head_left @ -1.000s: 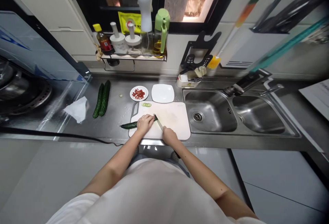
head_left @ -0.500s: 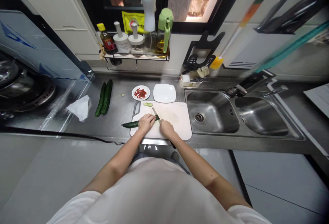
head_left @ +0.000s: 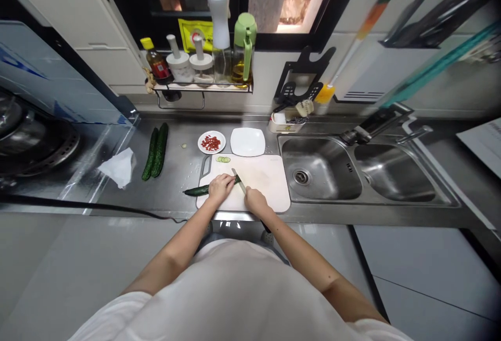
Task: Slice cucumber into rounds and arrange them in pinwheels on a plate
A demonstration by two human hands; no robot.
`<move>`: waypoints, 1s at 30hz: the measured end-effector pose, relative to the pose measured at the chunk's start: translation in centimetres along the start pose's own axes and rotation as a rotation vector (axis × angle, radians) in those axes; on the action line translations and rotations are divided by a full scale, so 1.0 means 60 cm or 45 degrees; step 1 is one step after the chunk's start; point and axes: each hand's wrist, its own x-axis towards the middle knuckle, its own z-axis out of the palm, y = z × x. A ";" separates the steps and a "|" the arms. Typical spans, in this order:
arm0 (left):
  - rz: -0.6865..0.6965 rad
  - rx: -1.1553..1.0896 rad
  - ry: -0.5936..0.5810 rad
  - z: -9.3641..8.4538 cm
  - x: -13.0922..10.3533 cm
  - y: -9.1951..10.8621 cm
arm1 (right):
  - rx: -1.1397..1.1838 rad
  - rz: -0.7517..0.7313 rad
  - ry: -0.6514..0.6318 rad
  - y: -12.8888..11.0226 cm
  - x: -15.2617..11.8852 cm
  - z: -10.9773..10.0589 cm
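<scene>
A dark green cucumber lies across the white cutting board, its left end past the board's edge. My left hand is closed over it near its right end. My right hand grips a knife, whose blade slants up and left across the cucumber beside my left fingers. Several thin cucumber slices overlap near the board's top left. Beyond the board stand a small plate of chopped red pieces and an empty white plate.
Two whole cucumbers and a crumpled white cloth or tissue lie to the left. A double sink is on the right. Bottles and seasoning jars stand on a wall rack. A cable runs along the counter's front edge.
The knife's handle end and my right hand have shifted slightly down and away from my left hand. My left hand keeps its hold on the cucumber. The whole view has moved a little.
</scene>
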 end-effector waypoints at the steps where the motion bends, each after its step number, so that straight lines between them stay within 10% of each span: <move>1: 0.000 -0.001 -0.001 0.000 0.000 0.000 | -0.003 0.002 -0.003 0.002 -0.004 0.002; 30: -0.106 -0.086 -0.055 -0.019 0.013 0.006 | -0.063 0.018 0.029 0.053 -0.066 0.001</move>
